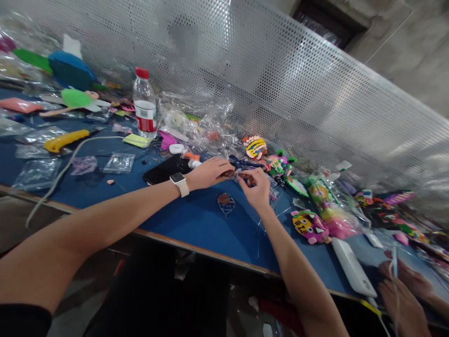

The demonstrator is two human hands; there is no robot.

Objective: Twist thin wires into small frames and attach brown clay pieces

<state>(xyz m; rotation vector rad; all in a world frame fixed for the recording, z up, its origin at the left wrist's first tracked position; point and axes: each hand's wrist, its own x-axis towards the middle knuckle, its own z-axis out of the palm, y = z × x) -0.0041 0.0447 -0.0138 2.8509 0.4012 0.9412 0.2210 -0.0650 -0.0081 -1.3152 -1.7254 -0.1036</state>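
Observation:
Both hands meet above the blue table. My left hand [210,172], with a watch [179,182] at its wrist, is closed on a small clear plastic packet [237,174] with something brown in it, perhaps clay. My right hand [257,188] pinches the same packet from the other side, so fingers cover much of it. Below them, a leaf-shaped wire frame [226,204] lies flat on the table, its upper part filled with brown material. Just beyond the hands are dark-handled scissors [245,163]. A black phone [166,169] lies left of my left hand.
A water bottle [145,105] stands at the back left, near a yellow-handled cutter [66,140] and a white cable [70,161]. Colourful clay masks [310,227] and a white power bank [353,267] lie to the right. Another person's hands [403,299] are at lower right. A perforated metal panel [228,61] rises behind.

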